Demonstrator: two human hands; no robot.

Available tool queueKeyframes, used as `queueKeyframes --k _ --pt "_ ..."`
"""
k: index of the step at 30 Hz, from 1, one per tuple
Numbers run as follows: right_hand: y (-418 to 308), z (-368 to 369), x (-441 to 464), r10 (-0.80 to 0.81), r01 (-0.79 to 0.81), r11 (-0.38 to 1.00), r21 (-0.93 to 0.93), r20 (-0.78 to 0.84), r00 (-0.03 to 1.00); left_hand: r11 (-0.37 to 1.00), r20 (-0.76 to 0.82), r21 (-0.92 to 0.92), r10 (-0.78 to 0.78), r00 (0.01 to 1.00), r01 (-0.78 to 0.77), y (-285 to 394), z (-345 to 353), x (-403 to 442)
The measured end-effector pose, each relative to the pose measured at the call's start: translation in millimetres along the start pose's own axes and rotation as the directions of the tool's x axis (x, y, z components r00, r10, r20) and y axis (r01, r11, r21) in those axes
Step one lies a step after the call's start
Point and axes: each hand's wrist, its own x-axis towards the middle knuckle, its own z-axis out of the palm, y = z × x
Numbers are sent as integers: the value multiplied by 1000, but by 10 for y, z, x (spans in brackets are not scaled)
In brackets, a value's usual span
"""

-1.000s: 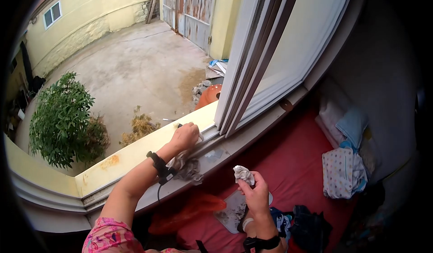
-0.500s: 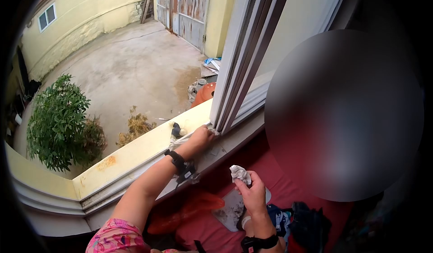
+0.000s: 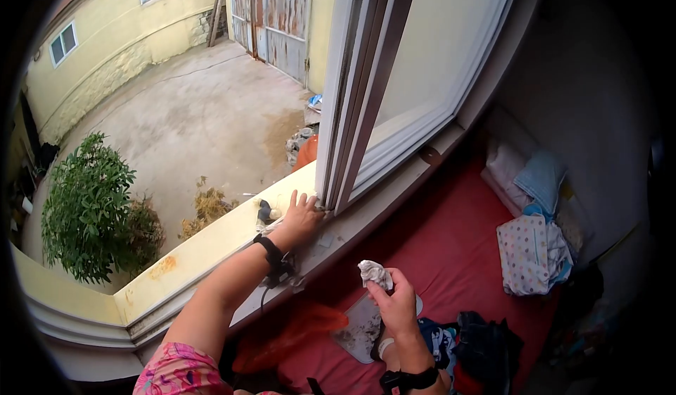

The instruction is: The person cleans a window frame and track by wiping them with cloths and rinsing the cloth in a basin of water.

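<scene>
My left hand (image 3: 301, 217) reaches to the window track at the foot of the white sliding window frame (image 3: 336, 134). Its upper fingers are spread and raised; what the lower fingertips touch in the corner is hard to make out. Between the thumb and fingers of my right hand (image 3: 396, 302) is a crumpled, dirty white tissue (image 3: 375, 274), held above the red bed cover (image 3: 451, 254). A dark device (image 3: 279, 272) with a cable sits by my left wrist on the window sill (image 3: 338, 243).
An orange plastic bag (image 3: 296, 335) and a stained clear sheet (image 3: 360, 330) lie below the sill. Dark clothes (image 3: 486, 349) are near my right wrist, folded bedding (image 3: 531, 254) farther right. Outside are a pipe fitting (image 3: 265, 214) on the ledge and a green bush (image 3: 88, 208).
My left hand has shifted slightly left from the frame corner, and its fingers have lifted and spread. My right hand keeps the tissue in nearly the same place. The view has turned slightly right.
</scene>
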Motion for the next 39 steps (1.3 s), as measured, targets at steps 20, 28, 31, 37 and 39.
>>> queueKeyframes --k 20,28,31,37,39 --pt "-24 89 49 -44 43 999 32 35 998 999 220 -33 24 975 -17 -275 -438 -970" --pt "-17 89 66 -50 49 999 13 61 997 933 -166 -353 -129 978 63 -171 -446 -559" --pt "-23 103 67 -24 22 999 25 76 997 927 -187 -375 -95 978 18 -71 -300 -335" --pt "1 109 68 -6 6 1000 -7 78 997 961 -154 -276 -39 987 -5 -13 -80 -126" --pt "23 88 64 -13 14 1000 -11 72 997 971 -116 -239 -41 992 12 11 -26 -93"
